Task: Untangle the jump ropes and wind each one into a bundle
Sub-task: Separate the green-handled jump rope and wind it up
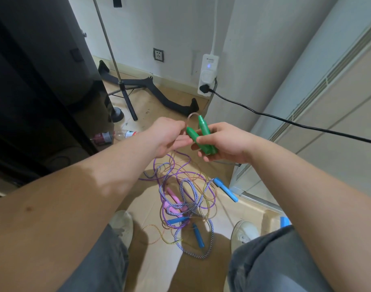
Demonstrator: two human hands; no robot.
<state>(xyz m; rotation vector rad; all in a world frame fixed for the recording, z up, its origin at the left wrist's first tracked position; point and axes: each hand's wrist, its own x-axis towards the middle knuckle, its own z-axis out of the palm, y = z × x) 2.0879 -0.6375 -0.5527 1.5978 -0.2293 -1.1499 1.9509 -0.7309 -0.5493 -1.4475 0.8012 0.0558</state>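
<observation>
Nearest: knees and two white shoes [122, 225] either side of the tangled pile [185, 205] on the floor [151, 268]. Pile holds a blue-white braided rope [210, 234], a thin purple cord [181, 166] and a clear glittery one, all looped through each other. Pink handles [176, 202] are buried mid-pile; blue handles lie at the near side and one blue handle [225, 189] sits off to the right, touching the cabinet base.

Above the pile, right hand [224, 144] has its grip closed around both green handles [202, 137], held together side by side — my read: pairing them as the core for winding. Left hand [170, 137] pinches the clear rope [192, 116] where it arcs out of the handle tips, likely keeping tension for the first wrap. Rest of that rope drops behind the hands; can't tell if it's free of the pile.

In the way: purple cord rises toward the hands, may snag. Black power cable [285, 121] crosses right at hand height.

Further out: plastic bottle [115, 135], tripod [125, 89], power strip [207, 74] on the wall.
</observation>
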